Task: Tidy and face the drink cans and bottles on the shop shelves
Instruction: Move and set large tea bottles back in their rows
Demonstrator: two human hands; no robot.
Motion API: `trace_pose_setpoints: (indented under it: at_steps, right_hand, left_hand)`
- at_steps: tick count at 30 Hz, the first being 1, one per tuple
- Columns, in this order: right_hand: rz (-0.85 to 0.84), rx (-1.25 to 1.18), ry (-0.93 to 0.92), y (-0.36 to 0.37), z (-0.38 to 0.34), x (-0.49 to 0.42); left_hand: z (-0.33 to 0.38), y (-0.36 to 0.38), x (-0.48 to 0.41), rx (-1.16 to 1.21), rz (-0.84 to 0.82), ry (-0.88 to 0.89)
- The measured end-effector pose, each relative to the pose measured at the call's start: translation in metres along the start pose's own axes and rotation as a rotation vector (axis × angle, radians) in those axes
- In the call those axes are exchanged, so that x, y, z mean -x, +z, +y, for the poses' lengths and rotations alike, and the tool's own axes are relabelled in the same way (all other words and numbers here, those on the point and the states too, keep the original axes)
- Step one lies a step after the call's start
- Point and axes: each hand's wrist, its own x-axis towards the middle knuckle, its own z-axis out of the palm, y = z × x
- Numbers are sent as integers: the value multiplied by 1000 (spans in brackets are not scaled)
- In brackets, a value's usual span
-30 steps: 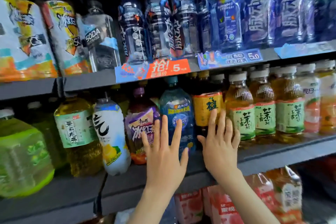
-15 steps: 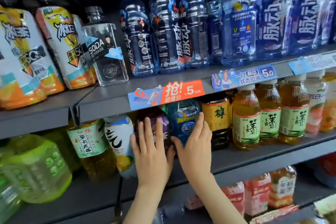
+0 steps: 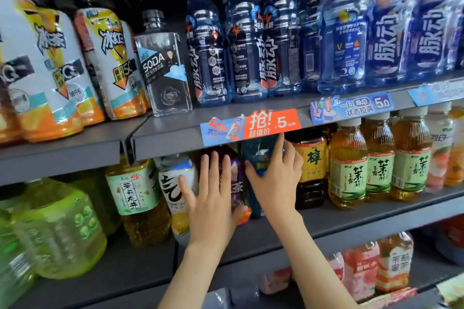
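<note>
Blue bottle: a blue bottle (image 3: pixel 259 158) was seen upright on the middle shelf (image 3: pixel 364 216), at the centre of the frame. Its top was hidden behind a red and blue price strip (image 3: pixel 251 125).
Right hand: the right hand (image 3: pixel 273 183) was closed on the blue bottle. The thumb was laid across the bottle's front and the fingers (image 3: pixel 288 155) were curved round its right side, so the bottle was gripped.
Purple-labelled bottle: a purple-labelled bottle (image 3: pixel 237 180) was placed just left of the blue bottle. Whether the two touched could not be told.
Left hand: the left hand (image 3: pixel 213 206) was laid flat against the purple-labelled bottle. Its fingers were straight and slightly spread, and nothing was gripped. Its thumb was set against a white bottle (image 3: pixel 173 183) beside it.
Left of the hands: an amber tea bottle (image 3: pixel 135 195) was stood beside the white bottle. Large green bottles (image 3: pixel 57 231) were seen blurred at the lower left of the frame.
Right of the hands: a dark bottle with a yellow label (image 3: pixel 311 170) was placed just beside the right hand. A row of green-labelled tea bottles (image 3: pixel 347 175) was lined up further right.
Upper shelf: the upper shelf (image 3: pixel 75 153) was loaded with orange and white bottles (image 3: pixel 47 65) at the upper left, then a clear SODA bottle (image 3: pixel 163 68), then dark blue bottles (image 3: pixel 208 52). Larger light blue bottles (image 3: pixel 344 37) were stood at the upper right. A blue price tag (image 3: pixel 351 108) was fixed to the shelf's front edge.
Lower shelf: pink-labelled bottles (image 3: pixel 359 271) were seen at the lower right of the frame.
</note>
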Motion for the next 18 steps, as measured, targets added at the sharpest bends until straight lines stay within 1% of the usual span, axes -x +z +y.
trace_pose_setpoints:
  at_steps: [7,10,12,13,15,18]
  right_hand:
    - [-5,68,11,-7,-8,-7]
    - [-11,-14,37,-15,-12,-2]
    - [-38,-129,51,-26,-12,8]
    - [-53,-212,62,-33,-10,14]
    - [-92,-388,108,-47,-5,29]
    - [-178,-521,237,-70,-1,44]
  left_hand:
    - [14,-2,6,60,-10,-46]
    - [20,-4,9,109,-18,-38]
    - [24,-5,12,165,-9,-18]
    - [27,-5,14,220,-1,-6]
    - [32,-8,17,408,-22,6]
    - [39,-18,31,673,-93,19]
